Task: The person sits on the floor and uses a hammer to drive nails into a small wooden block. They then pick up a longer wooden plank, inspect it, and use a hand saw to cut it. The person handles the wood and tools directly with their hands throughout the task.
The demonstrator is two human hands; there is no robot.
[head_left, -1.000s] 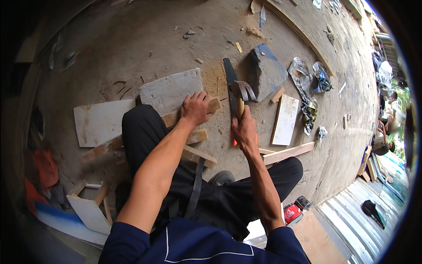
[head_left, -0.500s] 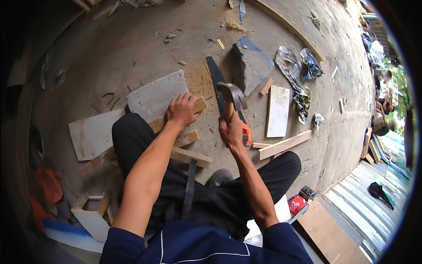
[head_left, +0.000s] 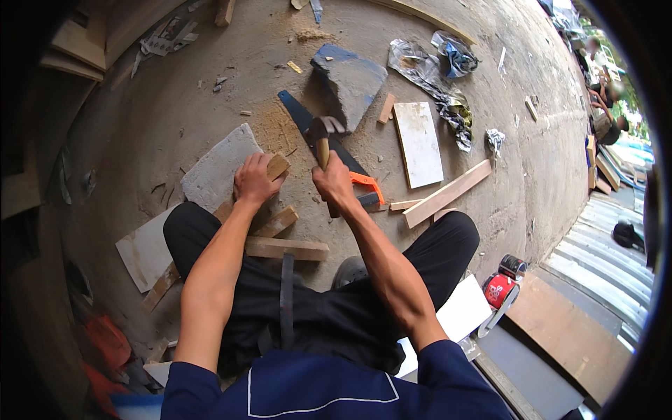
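Above floor [head_left: 532, 157], hands [head_left: 332, 183] gripping hammer [head_left: 323, 143], wood [head_left: 278, 166]

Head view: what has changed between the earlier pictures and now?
The right hand has shifted left with the hammer, uncovering the orange saw handle. The camera turned too, so the grey-blue block sits farther left. Nothing was taken up or let go: the left hand still holds the wooden piece.
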